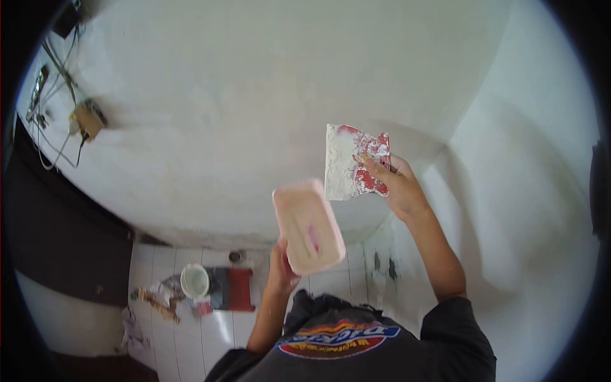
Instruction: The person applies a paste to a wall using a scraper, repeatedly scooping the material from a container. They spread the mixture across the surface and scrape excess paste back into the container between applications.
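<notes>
My right hand (401,188) grips a red putty scraper (356,162), its wide face caked with white filler. The scraper is raised in front of the wall, with its straight edge toward the left. Lower and to the left, my left hand (280,270) holds a shallow pink tray (299,210) by its side and lower corner. A thin layer of pale filler coats the inside of the tray, and a pink streak of bare plastic shows through. The tray's upper right corner comes close to the scraper's lower edge in this view.
A patchy plastered wall (210,127) stands ahead and meets another at the right corner. An electrical box (88,121) with loose cables hangs at left. On the tiled floor are a white bucket (195,281), a red stool (240,290) and a small cup (237,256).
</notes>
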Tool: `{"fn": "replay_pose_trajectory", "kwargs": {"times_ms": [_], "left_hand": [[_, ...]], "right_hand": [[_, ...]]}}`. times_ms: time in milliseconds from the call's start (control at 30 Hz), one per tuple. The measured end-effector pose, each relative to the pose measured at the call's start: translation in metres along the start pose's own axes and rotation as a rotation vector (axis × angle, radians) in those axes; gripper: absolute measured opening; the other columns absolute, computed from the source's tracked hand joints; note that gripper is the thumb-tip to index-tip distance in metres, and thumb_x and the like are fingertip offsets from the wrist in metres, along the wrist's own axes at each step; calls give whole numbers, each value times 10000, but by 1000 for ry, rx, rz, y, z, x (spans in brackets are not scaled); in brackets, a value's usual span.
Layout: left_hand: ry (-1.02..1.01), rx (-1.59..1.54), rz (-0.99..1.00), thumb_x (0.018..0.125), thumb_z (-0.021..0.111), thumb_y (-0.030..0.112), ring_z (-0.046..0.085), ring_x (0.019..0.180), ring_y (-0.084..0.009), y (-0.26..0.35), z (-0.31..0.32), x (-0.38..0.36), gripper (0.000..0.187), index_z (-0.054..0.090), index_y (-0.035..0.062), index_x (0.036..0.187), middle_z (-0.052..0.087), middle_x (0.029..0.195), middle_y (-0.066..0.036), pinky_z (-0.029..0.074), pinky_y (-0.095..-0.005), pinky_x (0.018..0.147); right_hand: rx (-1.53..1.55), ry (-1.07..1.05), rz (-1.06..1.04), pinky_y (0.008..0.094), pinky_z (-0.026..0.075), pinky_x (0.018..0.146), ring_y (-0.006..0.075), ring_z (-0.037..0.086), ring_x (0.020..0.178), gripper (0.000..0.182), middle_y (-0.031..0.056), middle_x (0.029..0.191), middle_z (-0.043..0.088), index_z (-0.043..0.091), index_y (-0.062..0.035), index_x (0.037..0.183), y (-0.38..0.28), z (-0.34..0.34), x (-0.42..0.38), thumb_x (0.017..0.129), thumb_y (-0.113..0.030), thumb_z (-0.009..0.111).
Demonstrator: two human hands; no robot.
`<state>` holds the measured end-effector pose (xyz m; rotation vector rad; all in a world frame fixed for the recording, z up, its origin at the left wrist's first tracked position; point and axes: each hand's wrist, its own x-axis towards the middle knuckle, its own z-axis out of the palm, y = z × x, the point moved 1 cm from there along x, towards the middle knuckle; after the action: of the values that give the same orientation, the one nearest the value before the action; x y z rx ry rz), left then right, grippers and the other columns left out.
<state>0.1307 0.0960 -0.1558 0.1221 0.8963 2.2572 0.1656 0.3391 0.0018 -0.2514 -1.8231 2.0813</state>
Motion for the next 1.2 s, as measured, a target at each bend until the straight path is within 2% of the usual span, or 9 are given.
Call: {"fn": "replay_pose_trajectory", "kwargs": {"times_ms": [167,233,367,467,667,900,967,1067,1200], "left_hand": [[35,107,-117,968,474,444,574,1179,-229,5,9,2,602,397,41,1409,542,1332,-125,498,-398,962],[40,152,-164,968,472,449,578,1168,-226,9,14,-2,599,413,35,1397,553,1313,-127,500,-392,954],[100,239,-245,966,474,437,593,1120,-221,25,23,-6,575,464,9,1351,580,1257,-126,501,-374,933],[80,289,-236,945,506,418,594,1112,-225,34,18,-2,582,475,-11,1338,581,1245,-140,496,-363,935],[41,413,-195,903,541,433,585,1127,-236,41,19,-4,636,472,-26,1338,574,1240,-160,488,-365,946],[50,325,-120,914,527,372,631,981,-140,53,-14,-6,643,400,-22,1406,589,1206,-113,536,-257,726],[8,352,-137,919,529,361,638,952,-123,55,-6,-7,647,382,-22,1420,593,1198,-105,533,-235,679],[91,434,-12,920,554,317,606,1054,-148,52,20,-4,664,340,-46,1433,564,1241,-131,523,-263,805],[89,501,78,909,593,283,518,1196,-190,41,33,-2,716,283,-80,1443,499,1316,-168,436,-313,984]], "right_hand": [[197,68,9,265,501,847,136,632,978,240,84,1086,671,674,-12,1125,70,-15,-47,942,-162,637],[-555,-1,-660,345,472,942,189,642,996,222,70,1078,679,715,-94,1096,70,-19,-58,879,-120,677],[-1071,-213,-884,490,350,1066,160,621,1066,326,-19,1056,683,743,-184,1073,94,-30,-72,757,-116,708],[-1096,-234,-926,481,356,1068,152,616,1084,339,-17,1076,687,742,-182,1076,108,-44,-77,741,-137,716],[-1031,-285,-824,478,381,1058,178,618,1087,344,1,1099,689,743,-172,1071,115,-59,-87,730,-130,721],[-1042,-304,-677,417,460,967,213,643,981,244,59,1038,689,728,-87,1021,154,-88,-99,777,-69,723],[-684,-53,-312,304,486,862,165,634,885,151,73,986,679,667,-31,1030,161,-96,-93,882,-61,676],[-208,159,-6,229,465,799,107,604,840,145,56,968,661,605,-1,1063,109,-69,-80,950,-92,618],[251,262,154,267,495,836,105,620,968,299,57,1104,647,561,1,1188,104,-40,-74,937,-133,655]]}}
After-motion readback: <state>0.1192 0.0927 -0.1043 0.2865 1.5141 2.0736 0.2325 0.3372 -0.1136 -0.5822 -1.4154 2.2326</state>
